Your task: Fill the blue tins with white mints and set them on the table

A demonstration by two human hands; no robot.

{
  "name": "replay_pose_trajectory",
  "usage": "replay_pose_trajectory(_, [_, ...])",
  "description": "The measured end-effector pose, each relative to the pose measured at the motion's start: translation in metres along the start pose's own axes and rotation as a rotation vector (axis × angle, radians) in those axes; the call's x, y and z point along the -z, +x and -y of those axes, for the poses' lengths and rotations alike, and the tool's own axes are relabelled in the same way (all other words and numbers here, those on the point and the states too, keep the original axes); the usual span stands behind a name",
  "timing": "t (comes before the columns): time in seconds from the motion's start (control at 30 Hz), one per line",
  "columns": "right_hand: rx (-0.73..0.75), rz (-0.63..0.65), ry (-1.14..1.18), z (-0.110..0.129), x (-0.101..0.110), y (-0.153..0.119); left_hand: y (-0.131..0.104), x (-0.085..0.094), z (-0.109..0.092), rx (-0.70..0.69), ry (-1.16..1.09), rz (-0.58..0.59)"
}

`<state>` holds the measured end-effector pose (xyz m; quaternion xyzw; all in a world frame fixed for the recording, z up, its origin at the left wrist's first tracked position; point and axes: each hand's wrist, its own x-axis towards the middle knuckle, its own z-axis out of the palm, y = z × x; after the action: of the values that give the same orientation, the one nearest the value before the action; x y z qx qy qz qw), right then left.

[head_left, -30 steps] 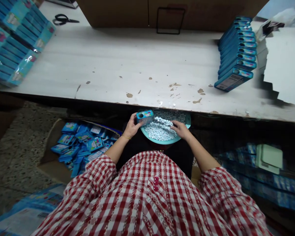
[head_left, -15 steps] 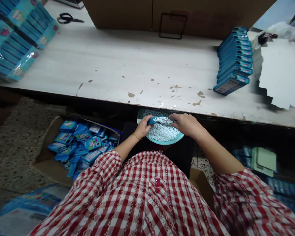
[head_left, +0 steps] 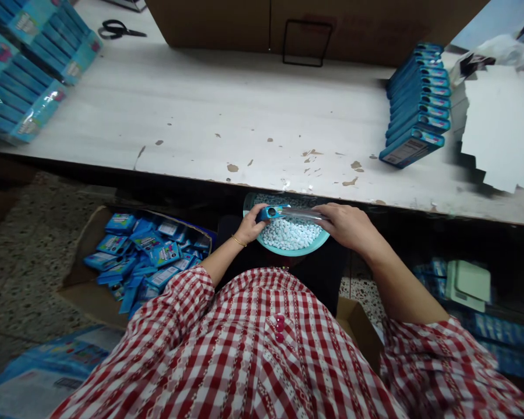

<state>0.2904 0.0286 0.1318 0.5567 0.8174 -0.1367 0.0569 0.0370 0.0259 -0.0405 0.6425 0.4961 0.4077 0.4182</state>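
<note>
Box (head_left: pixel 274 212): held just above the bowl, narrow printed face up; a small, straight-edged blue pack, probably thin card.
Clear scoop (head_left: pixel 304 215): half a second ago we saw it heaped with white pieces at the box; now it looks bare. We judge that its load has gone into the box or back to the bowl, though we cannot tell how much went where. Long, see-through, shiny, likely plastic; it meets the box's right end, perhaps entering it.
Left hand (head_left: pixel 250 226): closed around the box's left end, thumb in front.
Right hand (head_left: pixel 346 226): curled closed on the scoop's right end, its fingertips partly hidden from us.
Bowl (head_left: pixel 295 252): round, smooth-rimmed, pale turquoise, below both hands.
White pieces (head_left: pixel 288 234): small, rounded lumps lying loose in the bowl.
Carton (head_left: pixel 81 297): brown cardboard at our left, holding jumbled blue packs (head_left: pixel 163 253).
Table (head_left: pixel 201 87): white, its surface chipped to brown patches; a row of upright packs (head_left: pixel 417 110) leans at the right.
</note>
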Motion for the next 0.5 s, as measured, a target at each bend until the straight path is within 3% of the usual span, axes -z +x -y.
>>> replay_pose_trajectory(0.13, [-0.006,-0.111,0.254,-0.021,-0.006,-0.012,-0.001,-0.007,0.007,0.054,-0.194,-0.052])
replay_pose_trajectory(0.27, [-0.117,-0.185,0.483,-0.032,-0.017,-0.014,-0.001,-0.024,0.007,0.106,-0.283,-0.066])
replay_pose_trajectory(0.4, [-0.149,-0.22,0.504,-0.034,-0.029,-0.011,0.004,-0.037,0.003,0.13,-0.351,-0.133])
replay_pose_trajectory(0.5, [-0.161,-0.243,0.365,-0.029,-0.031,-0.01,0.007,-0.039,-0.001,0.108,-0.347,-0.098])
